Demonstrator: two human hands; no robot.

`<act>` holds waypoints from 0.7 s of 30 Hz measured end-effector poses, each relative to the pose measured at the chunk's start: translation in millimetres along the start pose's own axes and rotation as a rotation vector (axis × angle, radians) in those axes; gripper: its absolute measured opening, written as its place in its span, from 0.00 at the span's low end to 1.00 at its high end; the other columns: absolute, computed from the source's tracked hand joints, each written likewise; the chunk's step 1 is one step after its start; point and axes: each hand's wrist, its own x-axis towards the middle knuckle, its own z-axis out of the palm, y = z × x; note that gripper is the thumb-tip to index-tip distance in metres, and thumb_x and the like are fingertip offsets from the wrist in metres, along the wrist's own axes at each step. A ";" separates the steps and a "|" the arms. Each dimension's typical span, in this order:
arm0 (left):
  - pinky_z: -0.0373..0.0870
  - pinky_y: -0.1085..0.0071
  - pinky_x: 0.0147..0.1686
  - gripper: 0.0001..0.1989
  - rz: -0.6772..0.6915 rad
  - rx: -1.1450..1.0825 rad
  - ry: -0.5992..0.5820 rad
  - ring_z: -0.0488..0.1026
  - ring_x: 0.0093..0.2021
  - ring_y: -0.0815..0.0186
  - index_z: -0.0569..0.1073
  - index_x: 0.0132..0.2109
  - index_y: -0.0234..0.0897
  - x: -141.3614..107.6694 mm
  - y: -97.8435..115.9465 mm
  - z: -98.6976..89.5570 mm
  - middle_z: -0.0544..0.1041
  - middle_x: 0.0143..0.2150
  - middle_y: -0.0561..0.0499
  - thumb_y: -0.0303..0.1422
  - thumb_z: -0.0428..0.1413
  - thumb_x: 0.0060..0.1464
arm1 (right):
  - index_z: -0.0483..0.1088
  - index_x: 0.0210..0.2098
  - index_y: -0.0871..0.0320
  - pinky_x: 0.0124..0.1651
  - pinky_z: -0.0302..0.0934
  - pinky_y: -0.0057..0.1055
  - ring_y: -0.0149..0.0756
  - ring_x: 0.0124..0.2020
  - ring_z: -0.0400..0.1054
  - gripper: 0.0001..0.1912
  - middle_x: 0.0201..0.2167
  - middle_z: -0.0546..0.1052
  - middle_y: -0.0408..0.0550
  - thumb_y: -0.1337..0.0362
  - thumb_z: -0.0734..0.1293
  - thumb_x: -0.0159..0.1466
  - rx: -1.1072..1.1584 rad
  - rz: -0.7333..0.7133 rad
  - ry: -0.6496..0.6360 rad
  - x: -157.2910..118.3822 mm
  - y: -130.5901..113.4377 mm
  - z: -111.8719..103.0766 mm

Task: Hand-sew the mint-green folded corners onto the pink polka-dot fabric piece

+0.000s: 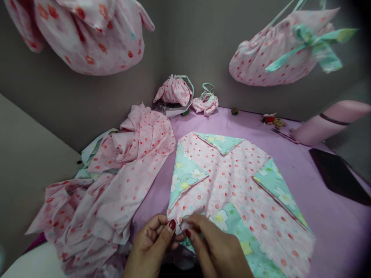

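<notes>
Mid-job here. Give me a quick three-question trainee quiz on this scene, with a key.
1. True or false: the left hand and right hand are working at the same corner of the pieced pink-and-mint cloth.
2. What colour is the polish on the fingernails?
3. In the head view, where does the crumpled pink dotted fabric lie relative to the pieced cloth? A: left of it. B: right of it. C: on top of it.

Key: 1 true; 2 dark red; 3 A.

The left hand (150, 247) and right hand (217, 247) pinch the near edge of a pink-and-mint patchwork cloth (232, 189).
</notes>
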 end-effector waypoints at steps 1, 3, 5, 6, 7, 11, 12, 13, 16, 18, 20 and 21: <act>0.66 0.77 0.28 0.09 -0.002 0.002 -0.002 0.70 0.26 0.69 0.70 0.27 0.37 0.2 -0.1 -0.2 0.75 0.24 0.54 0.37 0.60 0.44 | 0.63 0.38 0.56 0.28 0.61 0.23 0.33 0.29 0.70 0.09 0.30 0.72 0.48 0.70 0.54 0.64 -0.020 -0.024 0.036 0.8 -0.1 -3.8; 0.65 0.77 0.28 0.08 0.001 0.009 -0.003 0.71 0.26 0.69 0.70 0.27 0.37 0.6 0.2 -0.2 0.75 0.24 0.54 0.36 0.61 0.45 | 0.65 0.37 0.58 0.30 0.62 0.24 0.34 0.30 0.68 0.09 0.29 0.70 0.49 0.70 0.54 0.64 -0.031 -0.036 0.072 4.3 -0.7 -10.0; 0.65 0.77 0.28 0.08 0.009 0.018 -0.006 0.70 0.26 0.69 0.71 0.28 0.37 0.6 1.4 0.2 0.75 0.25 0.55 0.36 0.60 0.45 | 0.66 0.38 0.59 0.30 0.61 0.25 0.33 0.29 0.67 0.09 0.30 0.69 0.49 0.70 0.55 0.64 -0.009 -0.010 0.079 9.2 -1.6 -12.3; 0.65 0.77 0.28 0.08 0.011 0.022 -0.007 0.69 0.26 0.69 0.71 0.28 0.37 0.3 2.2 0.6 0.74 0.24 0.55 0.37 0.60 0.45 | 0.66 0.39 0.59 0.29 0.61 0.25 0.33 0.28 0.66 0.09 0.30 0.68 0.49 0.69 0.55 0.63 0.014 0.006 0.072 11.6 -2.1 -11.8; 0.65 0.77 0.28 0.09 0.015 0.026 -0.010 0.69 0.26 0.69 0.71 0.28 0.37 -0.1 3.2 1.1 0.73 0.24 0.55 0.37 0.60 0.45 | 0.66 0.40 0.59 0.29 0.60 0.26 0.33 0.28 0.66 0.10 0.30 0.68 0.49 0.69 0.56 0.63 0.039 0.022 0.063 13.9 -2.5 -10.4; 0.63 0.77 0.27 0.09 0.026 0.051 -0.010 0.66 0.25 0.70 0.72 0.27 0.37 -1.4 6.7 3.2 0.71 0.23 0.57 0.38 0.61 0.43 | 0.66 0.32 0.58 0.28 0.57 0.25 0.31 0.27 0.64 0.08 0.28 0.67 0.46 0.69 0.57 0.62 0.127 0.066 0.028 19.0 -3.5 -3.7; 0.63 0.77 0.27 0.09 0.028 0.055 -0.009 0.65 0.25 0.70 0.72 0.27 0.37 -1.4 7.0 3.5 0.71 0.23 0.57 0.38 0.61 0.43 | 0.66 0.30 0.58 0.28 0.56 0.25 0.31 0.26 0.63 0.08 0.27 0.66 0.45 0.69 0.57 0.62 0.151 0.074 0.041 19.4 -3.7 -3.0; 0.63 0.77 0.27 0.09 0.029 0.057 -0.007 0.65 0.25 0.70 0.72 0.27 0.37 -1.2 6.9 3.5 0.71 0.23 0.56 0.38 0.61 0.43 | 0.65 0.28 0.58 0.27 0.56 0.25 0.31 0.26 0.63 0.08 0.26 0.66 0.45 0.69 0.57 0.62 0.182 0.090 0.060 19.5 -3.8 -3.0; 0.63 0.77 0.27 0.09 0.040 0.065 -0.008 0.65 0.26 0.70 0.72 0.27 0.36 -0.1 4.9 2.5 0.71 0.24 0.56 0.37 0.60 0.44 | 0.64 0.27 0.58 0.27 0.56 0.25 0.30 0.25 0.61 0.08 0.25 0.65 0.44 0.66 0.57 0.62 0.333 0.184 0.127 19.1 -4.2 -5.7; 0.63 0.77 0.27 0.09 0.040 0.060 -0.005 0.66 0.26 0.70 0.71 0.27 0.36 0.3 3.3 1.7 0.71 0.23 0.56 0.37 0.60 0.44 | 0.64 0.28 0.58 0.25 0.55 0.24 0.29 0.23 0.59 0.08 0.23 0.64 0.42 0.63 0.59 0.62 0.478 0.293 0.187 18.8 -3.2 -8.9; 0.63 0.77 0.27 0.10 0.032 0.048 0.001 0.67 0.26 0.70 0.71 0.27 0.36 0.4 2.7 1.3 0.71 0.22 0.56 0.38 0.60 0.44 | 0.64 0.31 0.57 0.20 0.51 0.21 0.27 0.19 0.55 0.08 0.19 0.62 0.39 0.59 0.60 0.62 0.617 0.412 0.277 18.7 -0.1 -13.4; 0.64 0.77 0.27 0.10 0.029 0.043 0.005 0.67 0.26 0.69 0.70 0.27 0.37 0.4 2.7 1.2 0.71 0.22 0.56 0.38 0.61 0.44 | 0.64 0.32 0.56 0.18 0.49 0.20 0.26 0.17 0.53 0.08 0.17 0.60 0.37 0.58 0.61 0.62 0.673 0.460 0.342 18.7 2.3 -16.5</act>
